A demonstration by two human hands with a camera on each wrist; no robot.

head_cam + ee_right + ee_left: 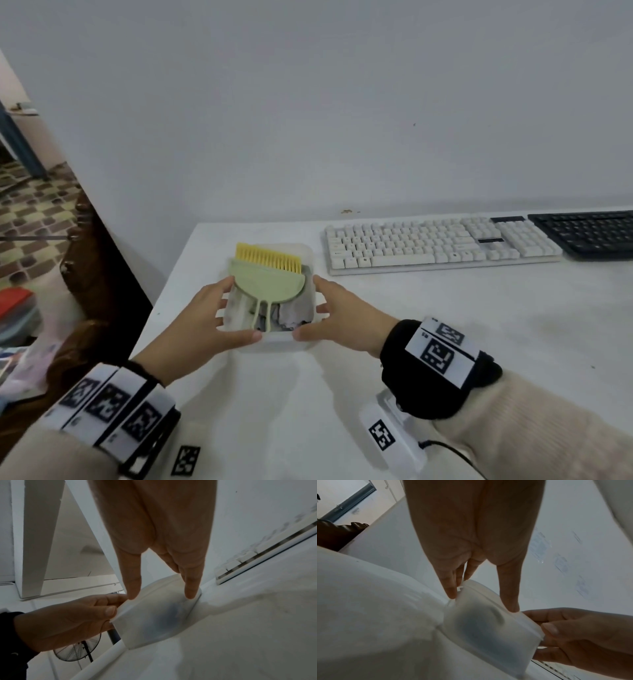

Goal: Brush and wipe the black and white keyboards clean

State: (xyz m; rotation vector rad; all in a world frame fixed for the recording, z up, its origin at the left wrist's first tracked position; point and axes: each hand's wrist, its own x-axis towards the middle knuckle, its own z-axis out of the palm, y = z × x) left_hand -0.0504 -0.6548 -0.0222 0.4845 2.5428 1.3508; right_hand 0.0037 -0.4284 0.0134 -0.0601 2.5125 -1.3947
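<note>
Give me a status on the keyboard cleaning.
Done: nothing visible yet. In hand: the left hand and right hand grip the translucent box holding the green brush and grey cloth. Left: brushing and wiping the white keyboard and black keyboard.

The bench [445, 342] surface is open in front of the box [274, 342] and to its right front. The white keyboard [428, 245] lies near the box's right rear, the black keyboard [589, 234] just beyond it at the right edge. The wall closes the rear. The bench edge runs close along the box's left side. Both hands flank the box: left hand [202, 318], right hand [342, 318].
</note>
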